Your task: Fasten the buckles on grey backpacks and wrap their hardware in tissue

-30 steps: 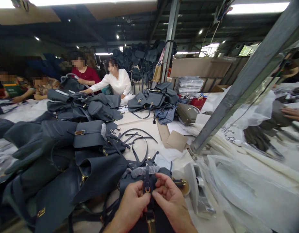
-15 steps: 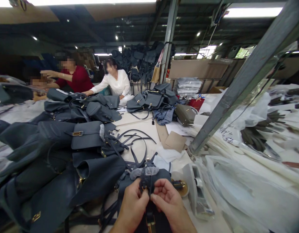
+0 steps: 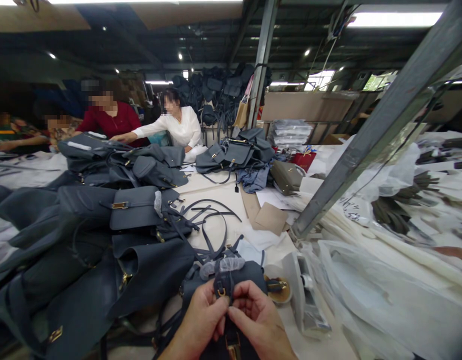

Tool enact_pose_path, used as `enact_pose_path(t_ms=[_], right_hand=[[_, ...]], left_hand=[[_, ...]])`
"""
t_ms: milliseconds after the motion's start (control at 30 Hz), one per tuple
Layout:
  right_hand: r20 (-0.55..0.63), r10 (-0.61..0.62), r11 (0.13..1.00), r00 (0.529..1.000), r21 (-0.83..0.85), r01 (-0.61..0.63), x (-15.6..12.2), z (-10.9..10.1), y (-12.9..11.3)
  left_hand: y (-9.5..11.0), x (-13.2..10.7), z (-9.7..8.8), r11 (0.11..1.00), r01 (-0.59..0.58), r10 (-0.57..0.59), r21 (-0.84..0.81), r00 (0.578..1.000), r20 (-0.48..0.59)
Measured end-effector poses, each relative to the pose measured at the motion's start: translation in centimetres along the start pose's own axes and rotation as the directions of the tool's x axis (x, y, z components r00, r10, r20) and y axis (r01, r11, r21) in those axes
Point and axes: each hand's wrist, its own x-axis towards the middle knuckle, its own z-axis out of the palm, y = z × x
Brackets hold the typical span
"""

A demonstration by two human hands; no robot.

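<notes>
Directly in front of me lies a dark blue leather backpack point(image 3: 253, 275), its handle partly wrapped in clear plastic film point(image 3: 231, 264). A narrow strap point(image 3: 222, 282) with a small gold buckle point(image 3: 221, 292) runs down its middle. My left hand point(image 3: 203, 315) pinches that strap just below the buckle, thumb on top. Against it, my right hand point(image 3: 257, 317) has thumb and curled fingers closed on the strap from the other side. Below both hands a gold clasp point(image 3: 233, 342) shows on the strap. The strap's end is hidden by my fingers.
Piled dark blue bags point(image 3: 141, 210) cover the left of the table. To the right stand a round tin point(image 3: 285, 295), a grey-white holder point(image 3: 309, 300) and plastic sheeting point(image 3: 384, 300). A slanted metal post point(image 3: 351, 160) rises at right. Co-workers point(image 3: 178, 125) sit across the table.
Both hands have shifted slightly left and drawn closer together on the strap, and the buckle has tilted. Across the table, the co-worker in red has lowered an arm.
</notes>
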Motion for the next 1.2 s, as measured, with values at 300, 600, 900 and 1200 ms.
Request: enact_pose_path(t_ms=[300, 600, 900, 1200], right_hand=[[0.072, 0.062, 0.994, 0.996, 0.082, -0.067, -0.1, 0.1, -1.1], [0.045, 0.069, 0.995, 0.997, -0.078, -0.065, 0.0, -1.3, -0.8], [0.012, -0.102, 0.980, 0.995, -0.170, 0.103, 0.8, 0.0, -1.2], [0.090, -0.275, 0.797, 0.957, -0.536, 0.280, 0.7, -0.9, -0.5]], left_hand=[[-0.8, -0.4, 0.1, 0.997, -0.068, 0.067, -0.043, 0.997, -0.027], [-0.6, -0.1, -0.1, 0.995, -0.078, 0.080, -0.059, 0.996, 0.044], [0.5, -1.4, 0.6, 0.992, -0.096, 0.100, 0.080, 0.994, -0.042], [0.7, -2.4, -2.2, 0.915, 0.227, -0.178, -0.335, 0.969, 0.170]])
